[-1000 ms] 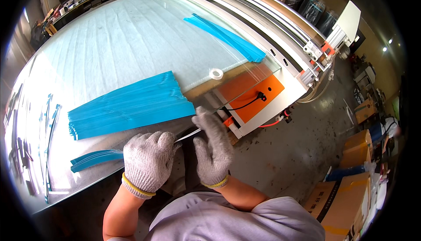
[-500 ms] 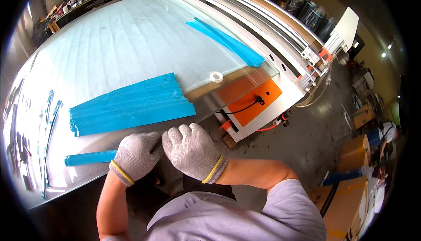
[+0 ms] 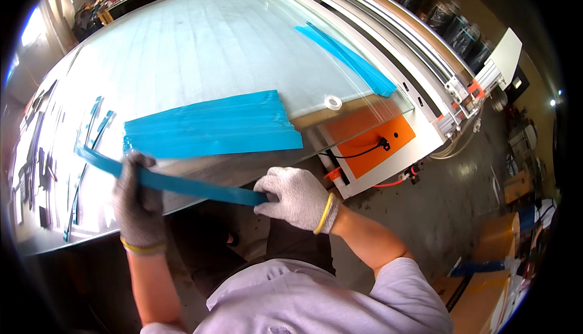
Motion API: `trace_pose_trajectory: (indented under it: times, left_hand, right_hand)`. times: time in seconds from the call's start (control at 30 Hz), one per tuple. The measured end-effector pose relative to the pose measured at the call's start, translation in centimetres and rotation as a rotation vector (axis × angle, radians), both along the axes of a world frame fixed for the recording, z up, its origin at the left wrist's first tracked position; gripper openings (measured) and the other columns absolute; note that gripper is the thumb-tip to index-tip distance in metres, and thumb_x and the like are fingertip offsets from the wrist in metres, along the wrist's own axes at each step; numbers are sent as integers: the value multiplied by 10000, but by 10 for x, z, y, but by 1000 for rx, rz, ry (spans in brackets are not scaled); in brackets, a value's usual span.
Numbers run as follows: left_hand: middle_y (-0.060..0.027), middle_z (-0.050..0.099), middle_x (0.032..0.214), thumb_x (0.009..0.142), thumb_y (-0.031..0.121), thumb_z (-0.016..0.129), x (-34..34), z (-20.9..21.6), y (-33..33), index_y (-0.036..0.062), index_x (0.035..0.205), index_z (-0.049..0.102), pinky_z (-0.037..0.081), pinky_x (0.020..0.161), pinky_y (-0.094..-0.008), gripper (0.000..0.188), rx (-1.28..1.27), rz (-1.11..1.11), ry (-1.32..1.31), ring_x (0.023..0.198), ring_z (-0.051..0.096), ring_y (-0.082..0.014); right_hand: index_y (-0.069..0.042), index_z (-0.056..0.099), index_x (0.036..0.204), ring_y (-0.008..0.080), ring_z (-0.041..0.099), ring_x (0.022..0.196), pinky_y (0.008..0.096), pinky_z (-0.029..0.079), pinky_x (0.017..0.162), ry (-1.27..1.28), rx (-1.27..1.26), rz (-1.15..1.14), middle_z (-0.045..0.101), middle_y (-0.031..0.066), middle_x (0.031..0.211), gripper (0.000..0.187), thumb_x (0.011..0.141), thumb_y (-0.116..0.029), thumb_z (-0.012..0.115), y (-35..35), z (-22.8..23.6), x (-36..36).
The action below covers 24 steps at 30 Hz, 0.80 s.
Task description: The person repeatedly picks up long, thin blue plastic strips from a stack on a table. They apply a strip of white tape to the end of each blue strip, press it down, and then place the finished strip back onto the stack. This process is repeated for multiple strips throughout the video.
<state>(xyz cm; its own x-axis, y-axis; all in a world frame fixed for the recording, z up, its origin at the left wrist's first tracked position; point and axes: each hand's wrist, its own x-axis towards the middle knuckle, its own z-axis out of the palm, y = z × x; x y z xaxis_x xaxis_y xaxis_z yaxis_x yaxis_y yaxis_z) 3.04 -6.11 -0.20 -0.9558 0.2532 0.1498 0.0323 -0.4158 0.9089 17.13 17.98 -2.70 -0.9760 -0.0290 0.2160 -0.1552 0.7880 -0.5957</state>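
A long blue strip (image 3: 194,186) is stretched between my two hands above the table's near edge. My left hand (image 3: 139,197), in a grey knit glove with a yellow cuff, is closed round it toward its left part, slightly blurred. The strip's left end reaches past that hand and bends upward. My right hand (image 3: 297,197), gloved the same way, pinches the right end between thumb and fingers. Just beyond lies a wide sheaf of blue strips (image 3: 212,126) on the glass-topped table (image 3: 182,42).
A narrower bundle of blue strips (image 3: 349,61) lies at the far right beside a long white-and-metal roller machine (image 3: 388,36). A white ring (image 3: 332,102) rests near the table's right corner, by an orange panel (image 3: 376,146) with a black cable. Thin dark strips (image 3: 36,158) are scattered at left.
The blue strip, which lay on the table under my left wrist, is now lifted and held by both hands. My hands have moved apart, and the view has shifted left.
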Motion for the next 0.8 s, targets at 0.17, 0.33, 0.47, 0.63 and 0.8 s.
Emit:
trace_pose_trajectory:
  times: [0.17,0.33,0.47,0.63,0.8]
  left_hand:
    - [-28,649,918,1072,282,567,-47,94,21,42,1166,678,266,429,-166,281,56,-231,469,493,340,-8]
    - [-67,734,976,1020,309,640,-36,136,58,13,1162,682,309,448,-162,331,-117,-218,654,485,368,-7]
    - [-78,744,911,983,266,693,-34,113,75,9,1124,690,322,427,-152,293,-147,-183,476,492,423,-3]
    - [-105,723,927,999,257,666,-38,109,70,-16,1113,677,331,433,-156,296,-95,-202,472,501,435,-12]
    - [-110,711,948,1010,250,653,-40,111,54,-36,1154,661,356,450,-158,320,-67,-175,477,534,473,-13]
  right_hand:
    - [28,743,1070,153,696,829,302,576,766,66,-527,50,744,133,951,382,791,-192,884,5,0,-35]
    - [21,748,1068,132,716,830,295,596,773,31,-558,-27,750,101,961,289,821,-90,850,-1,-12,-53]
    - [15,752,1058,125,723,847,283,597,777,57,-329,-97,750,88,962,243,841,-65,831,0,-12,-45]
    - [23,752,1044,211,728,736,324,582,691,109,-345,-100,746,148,905,386,821,-273,860,12,-31,-46]
    - [10,751,1007,257,725,753,354,577,702,179,-305,-95,734,157,888,350,825,-272,848,8,-24,-43]
